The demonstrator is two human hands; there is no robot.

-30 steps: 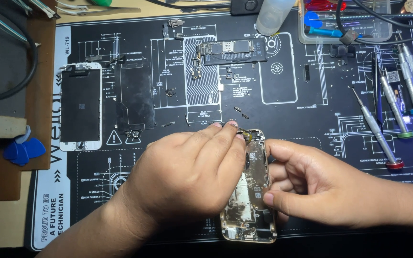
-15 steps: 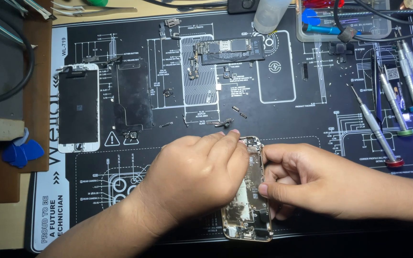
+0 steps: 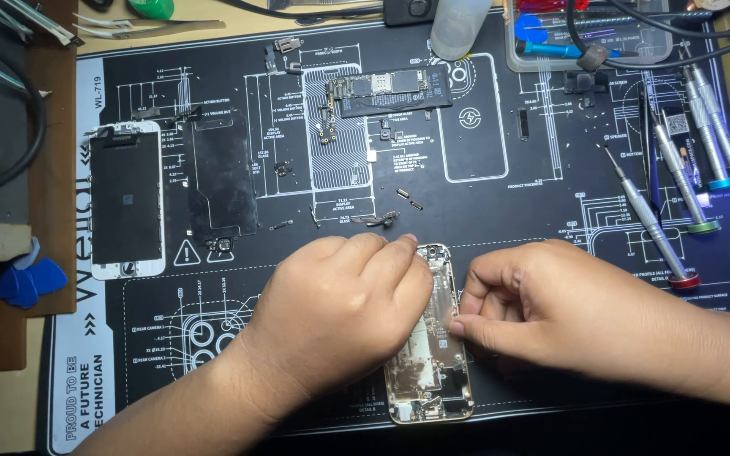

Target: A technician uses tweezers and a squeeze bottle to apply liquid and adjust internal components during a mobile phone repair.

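at the near edge of the black repair mat (image 3: 500, 211), an opened phone housing (image 3: 429, 355), left hand (image 3: 340, 312) now curled tighter over its top corner, fingertips pressed together, right hand (image 3: 551, 308) pinching its right edge, steadier than a moment ago; beyond, loose logic board (image 3: 390, 91), screwdrivers (image 3: 652, 221).

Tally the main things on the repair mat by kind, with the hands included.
Hands: 2, left hand, right hand
Phone frame: 1
Screen panel: 1
Logic board: 1
Screwdrivers: 4
Total: 9
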